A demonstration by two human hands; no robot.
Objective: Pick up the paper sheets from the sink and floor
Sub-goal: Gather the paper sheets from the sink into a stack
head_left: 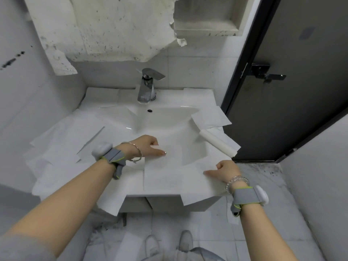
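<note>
Several white paper sheets cover the white sink [165, 119] and its rim. One sheet [162, 172] lies over the sink's front edge. My left hand [148, 146] pinches its top left corner, fingers curled and thumb lying along the paper. At the front right, my right hand [225, 169] has its fingers curled and pinches the edge of a neighbouring sheet [199, 183] that hangs over the rim. More sheets [62, 147] are spread over the left side. A rolled sheet [216, 143] rests on the right rim, with another sheet [211, 117] behind it.
A chrome faucet [146, 85] stands at the back of the sink. A dark door [291, 91] is close on the right, a wall close on the left. Torn paper [105, 25] hangs on the back wall. Paper pieces [231, 211] lie on the dirty floor near my shoes [152, 245].
</note>
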